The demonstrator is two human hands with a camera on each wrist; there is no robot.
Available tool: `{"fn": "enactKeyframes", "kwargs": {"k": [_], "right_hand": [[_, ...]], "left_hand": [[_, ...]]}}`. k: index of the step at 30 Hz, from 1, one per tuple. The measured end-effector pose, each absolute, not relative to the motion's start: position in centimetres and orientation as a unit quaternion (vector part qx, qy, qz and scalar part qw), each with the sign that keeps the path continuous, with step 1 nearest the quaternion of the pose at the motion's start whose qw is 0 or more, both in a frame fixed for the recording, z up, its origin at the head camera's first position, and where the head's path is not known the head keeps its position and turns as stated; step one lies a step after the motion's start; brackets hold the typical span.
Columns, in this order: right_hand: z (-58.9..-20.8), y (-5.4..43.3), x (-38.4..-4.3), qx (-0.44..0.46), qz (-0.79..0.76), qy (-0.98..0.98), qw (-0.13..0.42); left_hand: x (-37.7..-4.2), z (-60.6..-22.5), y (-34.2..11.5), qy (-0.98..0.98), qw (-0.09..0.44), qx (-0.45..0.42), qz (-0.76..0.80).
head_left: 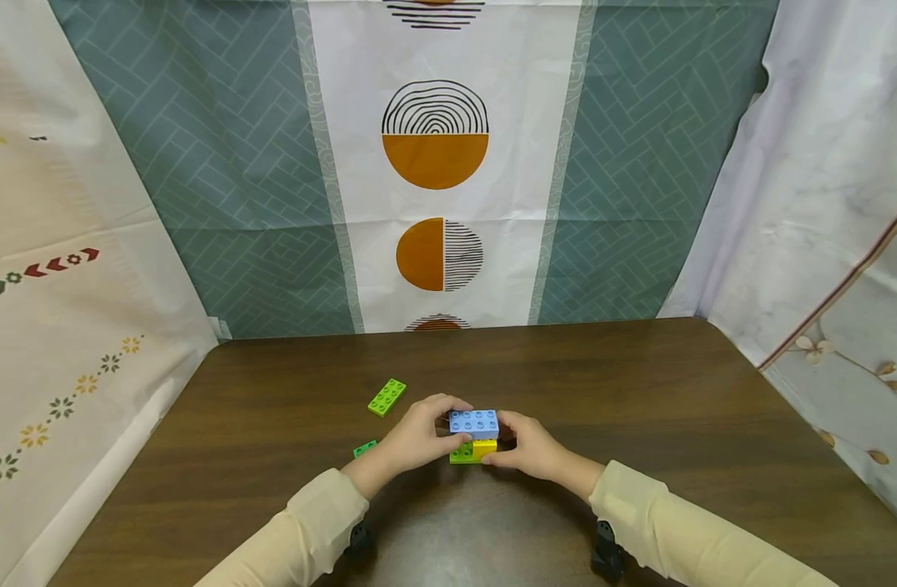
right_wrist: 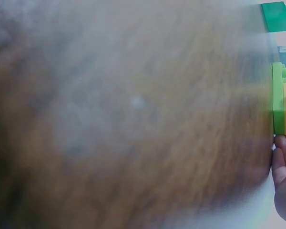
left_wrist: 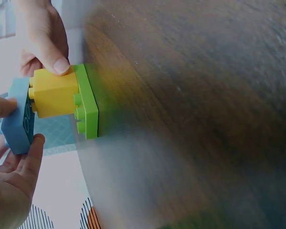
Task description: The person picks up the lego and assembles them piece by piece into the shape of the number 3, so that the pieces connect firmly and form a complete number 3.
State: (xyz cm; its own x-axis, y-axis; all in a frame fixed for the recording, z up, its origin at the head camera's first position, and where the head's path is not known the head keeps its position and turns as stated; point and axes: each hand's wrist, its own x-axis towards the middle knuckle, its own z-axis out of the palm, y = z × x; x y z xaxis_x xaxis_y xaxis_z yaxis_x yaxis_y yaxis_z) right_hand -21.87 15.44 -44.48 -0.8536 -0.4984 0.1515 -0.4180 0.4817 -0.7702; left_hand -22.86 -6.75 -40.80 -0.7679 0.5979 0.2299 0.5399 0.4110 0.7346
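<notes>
My left hand (head_left: 417, 434) pinches a light blue eight-stud building brick (head_left: 474, 424) between thumb and fingers. The blue brick sits right at the studs of a yellow brick (left_wrist: 56, 93), jutting out past it toward my left hand. The yellow brick stands on one end of a flat lime green brick (left_wrist: 89, 105), whose other studs are bare. That lime brick lies on the table. My right hand (head_left: 534, 448) grips the yellow brick, its thumb on the near side; the other fingers are partly hidden behind the bricks.
Another flat lime brick (head_left: 386, 398) lies on the brown table (head_left: 610, 383), farther back and to the left. A darker green brick (head_left: 364, 448) sits beside my left wrist, partly covered by it. Patterned cloths (head_left: 261, 187) hang behind the table and along both sides.
</notes>
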Motion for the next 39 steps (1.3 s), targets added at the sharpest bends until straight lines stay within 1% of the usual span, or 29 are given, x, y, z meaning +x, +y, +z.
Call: {"fn": "enactKeyframes", "kwargs": {"k": [9, 16, 39], "right_hand": [[-44.6, 15.6, -21.9, -0.268, -0.43, 0.861, 0.047], [-44.7, 15.7, -21.8, -0.263, -0.427, 0.864, 0.047], [-44.7, 15.6, -22.0, -0.266, -0.427, 0.863, 0.049]], "left_hand": [[-22.7, -41.2, -6.4, 0.833, 0.025, 0.338, 0.438], [-22.5, -41.0, -6.2, 0.835, 0.037, 0.336, 0.434], [-22.8, -40.1, -6.5, 0.855, 0.038, 0.36, 0.371]]}}
